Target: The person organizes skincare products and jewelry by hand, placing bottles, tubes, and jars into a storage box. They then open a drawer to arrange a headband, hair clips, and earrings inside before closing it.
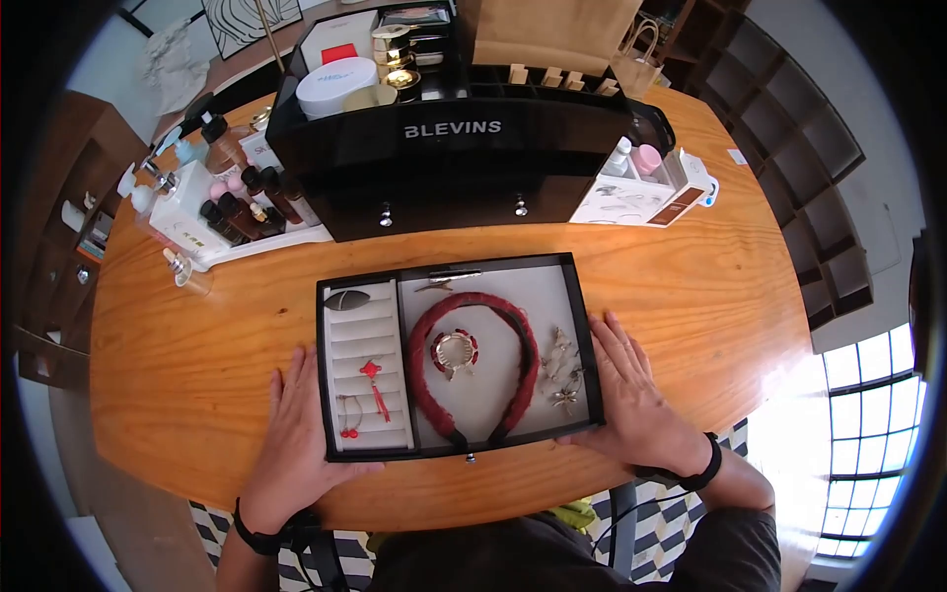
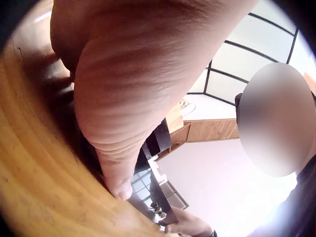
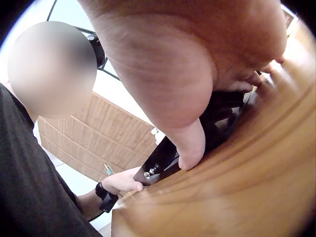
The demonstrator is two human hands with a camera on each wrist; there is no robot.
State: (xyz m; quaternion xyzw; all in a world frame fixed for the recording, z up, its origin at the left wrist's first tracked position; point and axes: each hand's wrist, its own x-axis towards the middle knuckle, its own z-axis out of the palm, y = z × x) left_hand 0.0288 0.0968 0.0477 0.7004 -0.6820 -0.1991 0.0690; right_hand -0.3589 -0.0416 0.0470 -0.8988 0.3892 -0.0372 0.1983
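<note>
A black drawer [image 1: 456, 456] lies on the table between my two hands, its knob facing me. My left hand [image 1: 294, 442] rests at its left side, fingers straight and thumb along the front edge. At the right side my right hand [image 1: 643, 412] lies with straight fingers, its thumb near the front corner. Inside sit a dark red headband [image 1: 423, 380], a red-and-gold hair claw [image 1: 435, 352], metal hair clips [image 1: 454, 275] and pale branch-like ornaments [image 1: 558, 357]. The ring-roll section [image 1: 365, 333] holds a dark oval clip [image 1: 347, 300], a red tassel ornament [image 1: 371, 369] and red-beaded earrings [image 1: 351, 432].
Behind the drawer stands a black BLEVINS cosmetics chest [image 1: 444, 163], with jars and a paper bag [image 1: 552, 35] on top. Bottles in a white organizer [image 1: 266, 247] are to its left, beside a small dropper bottle [image 1: 187, 271]. A white box [image 1: 626, 197] flanks its right.
</note>
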